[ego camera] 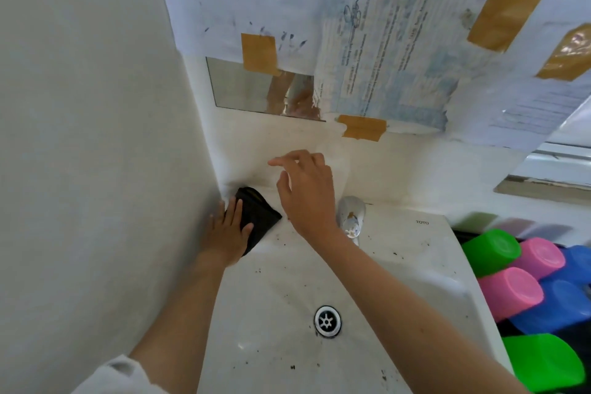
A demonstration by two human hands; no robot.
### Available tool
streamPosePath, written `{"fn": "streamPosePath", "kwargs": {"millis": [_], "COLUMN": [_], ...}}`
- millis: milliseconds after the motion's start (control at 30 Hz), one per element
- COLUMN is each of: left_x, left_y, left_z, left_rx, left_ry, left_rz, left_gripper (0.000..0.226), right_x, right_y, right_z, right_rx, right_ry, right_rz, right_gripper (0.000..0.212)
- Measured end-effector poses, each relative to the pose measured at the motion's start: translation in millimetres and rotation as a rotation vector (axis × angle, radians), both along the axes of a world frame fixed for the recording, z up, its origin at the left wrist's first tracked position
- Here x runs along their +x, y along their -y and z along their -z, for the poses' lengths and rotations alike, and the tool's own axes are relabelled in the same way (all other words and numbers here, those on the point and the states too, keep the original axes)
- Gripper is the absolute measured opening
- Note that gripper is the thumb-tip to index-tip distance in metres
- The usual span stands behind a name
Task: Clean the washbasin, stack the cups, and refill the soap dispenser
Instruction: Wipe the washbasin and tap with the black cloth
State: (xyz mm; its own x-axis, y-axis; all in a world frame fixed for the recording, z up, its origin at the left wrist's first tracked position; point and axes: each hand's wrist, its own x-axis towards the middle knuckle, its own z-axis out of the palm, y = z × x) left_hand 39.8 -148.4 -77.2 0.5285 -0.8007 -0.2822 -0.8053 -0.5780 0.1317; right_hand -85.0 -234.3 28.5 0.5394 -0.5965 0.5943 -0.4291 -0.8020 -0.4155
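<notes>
White walls close in on a small washbasin [319,281] whose rim and bowl carry many dark specks, with a metal drain [327,320] low in the bowl. Above it a mirror [243,86] is mostly covered by sheets of paper [399,51] fixed with brown tape [259,54]; only a low strip of glass shows, and the reflection in it is too blurred to read.

On the back left corner of the basin rim lies a black cloth [260,217]. The left hand [228,233] rests flat on it, fingers straight and close together, pressing its left part against the rim; this grip is laid on top, not closed around the cloth. The right hand [308,195] hovers just above and to the right of the cloth, apart from it, its grip spread and loosely curved, holding nothing.

A chrome tap [351,216] stands just right of the right wrist, and the forearm hides part of its base. At the right edge, coloured cups [511,291] in green, pink and blue lie on their sides in a dark tray [511,329]; some are cut off by the frame, so their number is unclear. I cannot make out a soap dispenser.
</notes>
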Motion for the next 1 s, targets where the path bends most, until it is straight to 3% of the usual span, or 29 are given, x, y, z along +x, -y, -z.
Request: {"fn": "streamPosePath", "kwargs": {"millis": [133,267,367,467,533,600,733,900,1000], "left_x": [-1,-15,-17,-16,-16,-17,-17,-20,-22], "left_y": [1,3,3,5,7,8,9,10,11], "left_z": [3,5,5,0,-1,-1,-1,-4,-5], "left_rx": [-0.013,-0.042,-0.04,-0.022,-0.016,-0.014,0.018,0.056,0.056], "left_ry": [0.018,0.022,0.004,-0.048,-0.049,-0.038,-0.039,-0.063,-0.049], "left_rz": [0.025,0.071,0.094,0.1,0.106,0.113,0.12,0.144,0.175], "left_gripper": [0.06,0.06,0.06,0.061,0.06,0.059,0.058,0.057,0.058], "right_x": [-2,-10,-16,-23,-28,-30,-30,-34,-38], "right_y": [13,17,23,32,34,35,39,37,33], "right_z": [-11,-16,-16,-15,-12,-9,-7,-10,-17], "right_rx": [-0.064,-0.103,0.008,0.265,0.361,0.404,0.418,0.391,0.361], "right_ry": [0.087,0.309,0.404,0.143,-0.089,-0.195,-0.224,-0.13,0.032], "right_rz": [0.068,0.244,0.447,0.515,0.52,0.497,0.48,0.369,0.259], "right_gripper": [0.026,0.015,0.043,0.084,0.096,0.091,0.083,0.071,0.069]}}
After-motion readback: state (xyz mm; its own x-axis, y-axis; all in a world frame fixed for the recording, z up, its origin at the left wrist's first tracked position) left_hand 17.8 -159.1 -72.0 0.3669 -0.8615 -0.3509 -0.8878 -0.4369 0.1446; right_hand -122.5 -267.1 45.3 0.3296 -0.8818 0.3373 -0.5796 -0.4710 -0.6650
